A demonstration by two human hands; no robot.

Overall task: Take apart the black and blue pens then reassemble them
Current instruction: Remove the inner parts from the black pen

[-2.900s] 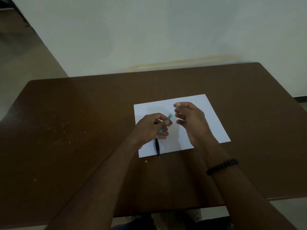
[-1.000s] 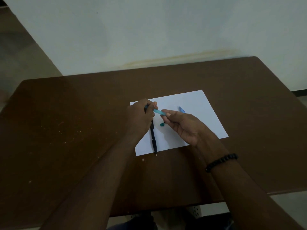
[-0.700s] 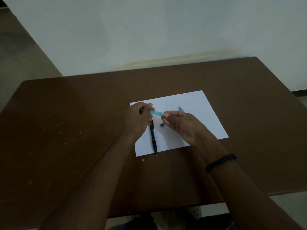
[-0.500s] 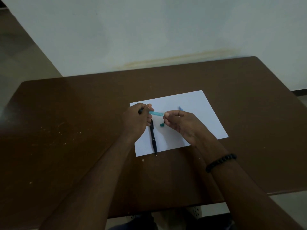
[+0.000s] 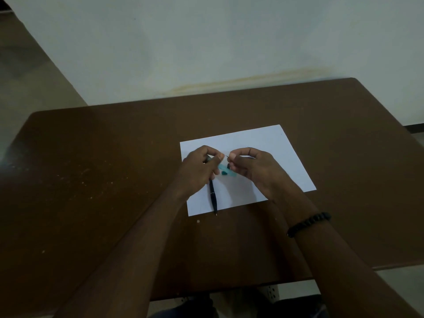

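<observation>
Pen (image 5: 213,196) lies on paper (image 5: 275,143), on table (image 5: 91,180).

The left hand (image 5: 202,167) covers the upper end of the black pen (image 5: 213,197), so only its lower length shows toward 6 o'clock. The blue pen barrel (image 5: 226,169) is partly hidden by the fingers of both hands. A thin dark piece (image 5: 227,156) pinched by the right hand (image 5: 250,166) is too small to identify. A small teal part (image 5: 224,173) on the paper (image 5: 263,138) is blurred. The bench (image 5: 91,180) runs out past the left and right edges.
</observation>
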